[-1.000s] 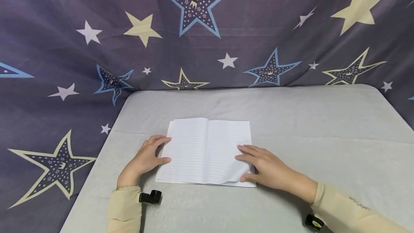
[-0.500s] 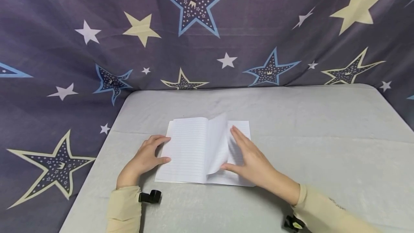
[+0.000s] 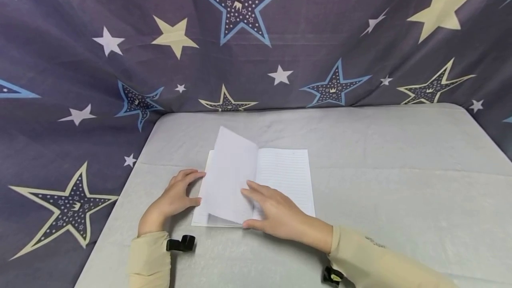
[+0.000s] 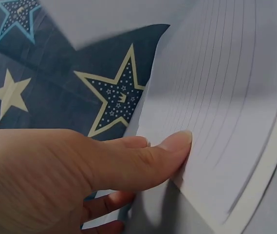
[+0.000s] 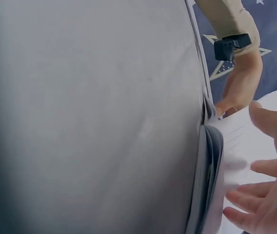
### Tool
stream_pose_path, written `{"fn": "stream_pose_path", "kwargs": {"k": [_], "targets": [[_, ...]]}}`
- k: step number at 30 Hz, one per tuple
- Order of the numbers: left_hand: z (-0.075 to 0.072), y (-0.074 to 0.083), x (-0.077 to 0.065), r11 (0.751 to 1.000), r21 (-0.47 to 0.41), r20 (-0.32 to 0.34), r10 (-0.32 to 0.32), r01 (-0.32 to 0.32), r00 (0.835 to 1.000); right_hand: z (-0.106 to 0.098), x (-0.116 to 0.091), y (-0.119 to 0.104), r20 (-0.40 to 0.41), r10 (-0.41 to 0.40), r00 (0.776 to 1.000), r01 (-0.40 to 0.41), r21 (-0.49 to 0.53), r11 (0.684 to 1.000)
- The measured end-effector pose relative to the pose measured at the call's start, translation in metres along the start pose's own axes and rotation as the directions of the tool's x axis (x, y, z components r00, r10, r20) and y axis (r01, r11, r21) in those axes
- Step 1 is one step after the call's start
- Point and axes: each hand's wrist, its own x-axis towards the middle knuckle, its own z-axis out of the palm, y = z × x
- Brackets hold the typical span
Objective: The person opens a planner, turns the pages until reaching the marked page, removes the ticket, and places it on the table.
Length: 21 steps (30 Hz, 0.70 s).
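Note:
A notebook [image 3: 287,179] with lined paper lies spread on the table. One raised page [image 3: 233,177] leans over its left half, with its top corner past the notebook's far edge. My right hand [image 3: 280,214] has its fingers stretched along the near right side of that page. Fingers and thumb stand apart in the right wrist view, alongside the paper. At the notebook's left edge rests my left hand [image 3: 172,197]. Its thumb [image 4: 172,144] lies on a lined page in the left wrist view, while the lower fingers are partly hidden behind it.
A pale grey cloth covers the table [image 3: 380,146]. Behind and to the left hangs a dark curtain [image 3: 320,21] with stars. Each wrist carries a small black camera, the left camera [image 3: 181,243] near the notebook's lower left.
The right hand has swept left across the notebook, and a page has gone from its right side over to the left. The left hand has drawn slightly left.

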Motion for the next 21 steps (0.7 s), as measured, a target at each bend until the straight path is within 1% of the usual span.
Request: {"fn": "stream_pose_path", "kwargs": {"k": [7, 10, 13, 17, 21], "targets": [[-0.004, -0.005, -0.003, 0.999, -0.031, -0.039, 0.022, -0.023, 0.999, 0.008, 0.003, -0.002, 0.065, -0.056, 0.996, 0.063, -0.109, 0.992], [-0.007, -0.004, -0.004, 0.999, -0.043, -0.053, 0.008, -0.011, 0.999, 0.009, 0.003, -0.002, 0.099, -0.066, 0.993, 0.08, -0.146, 0.986], [-0.006, -0.001, -0.002, 0.999, -0.043, -0.054, -0.027, 0.024, 0.998, 0.01, 0.002, -0.001, 0.129, -0.076, 0.989, 0.097, -0.166, 0.981], [-0.002, 0.005, 0.002, 0.999, -0.038, -0.016, -0.04, 0.039, 0.999, 0.008, 0.0, 0.002, 0.145, -0.102, 0.984, 0.121, -0.131, 0.984], [0.004, 0.009, 0.006, 1.0, 0.005, 0.041, -0.015, 0.015, 0.999, 0.0, -0.005, 0.006, 0.143, -0.122, 0.982, 0.131, -0.051, 0.99]]}}
